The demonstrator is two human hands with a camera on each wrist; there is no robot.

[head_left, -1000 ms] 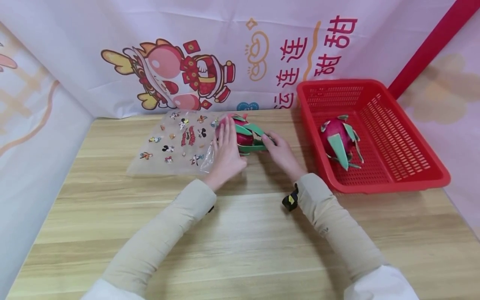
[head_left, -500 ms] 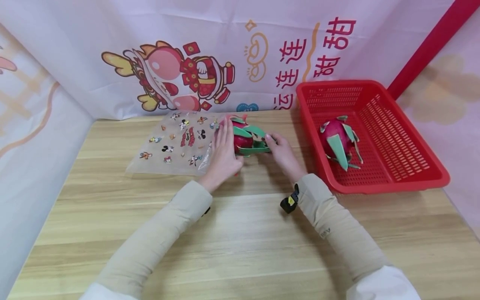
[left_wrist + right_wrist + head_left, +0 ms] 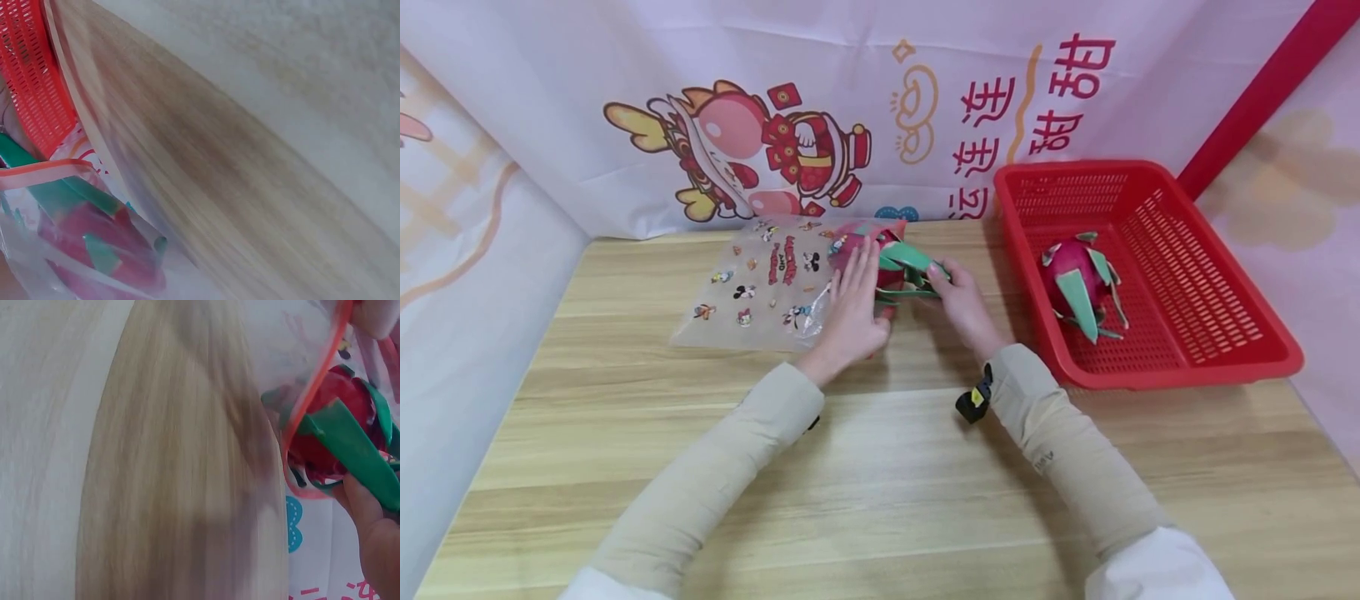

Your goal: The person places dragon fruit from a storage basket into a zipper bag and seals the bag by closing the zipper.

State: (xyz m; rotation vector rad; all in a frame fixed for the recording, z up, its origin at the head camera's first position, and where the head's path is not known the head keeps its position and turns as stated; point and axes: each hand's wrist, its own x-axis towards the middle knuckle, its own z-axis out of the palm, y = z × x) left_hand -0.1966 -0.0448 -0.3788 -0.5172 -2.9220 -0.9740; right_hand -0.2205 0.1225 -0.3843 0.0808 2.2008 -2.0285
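Observation:
A clear printed bag lies on the table, its red-edged mouth around the body of a red dragon fruit. Long green leaves stick out of the mouth to the right. With fingers stretched across the bag, the left hand holds it by the mouth, thumb apart from the fingers. The right hand grips the fruit at its leafy end. Through the plastic, the left wrist view shows the fruit under the bag's red strip.
To the right stands a red perforated basket with another dragon fruit in it. A printed white cloth hangs behind the wooden table.
Over the last half second the bag has shifted to the right and covers more of the fruit. Both hands have stayed nearly in place, and the basket has not moved.

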